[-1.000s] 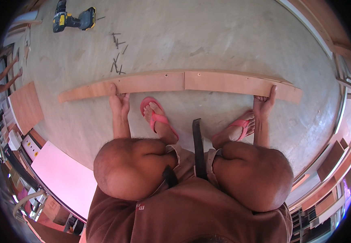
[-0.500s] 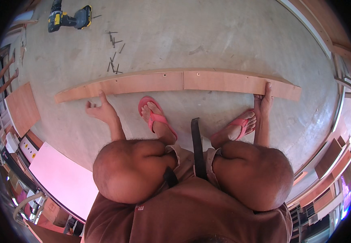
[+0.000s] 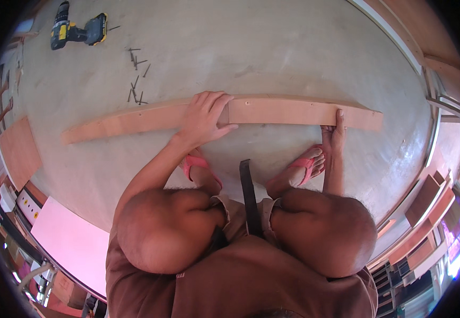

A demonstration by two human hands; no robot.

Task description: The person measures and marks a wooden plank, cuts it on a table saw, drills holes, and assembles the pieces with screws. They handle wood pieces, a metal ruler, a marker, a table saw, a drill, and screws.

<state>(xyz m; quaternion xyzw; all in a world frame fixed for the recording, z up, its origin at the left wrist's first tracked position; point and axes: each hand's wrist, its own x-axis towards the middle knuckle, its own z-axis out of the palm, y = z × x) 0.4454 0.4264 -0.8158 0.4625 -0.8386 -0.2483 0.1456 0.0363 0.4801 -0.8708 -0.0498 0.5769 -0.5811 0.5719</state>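
Observation:
A long, narrow wooden board [image 3: 288, 111] lies across the floor in front of my feet, with a seam near its middle and small screw holes along its face. My left hand [image 3: 204, 117] is wrapped over the board just left of the seam, fingers on the far edge and thumb at the near edge. Toward the right end, my right hand [image 3: 336, 131] holds the near edge, its thumb up on the face and its other fingers partly hidden beneath.
A cordless drill [image 3: 79, 31] lies at the far left on the concrete floor [image 3: 198, 53]. Several loose screws [image 3: 137, 79] are scattered beyond the board. A pink-white panel [image 3: 73, 238] stands at the near left, and wooden pieces [image 3: 426, 201] are stacked at the right.
My left hand has moved right and closed over the board beside the seam; before, it was near the left end with its fingers off the board. My right hand keeps its hold.

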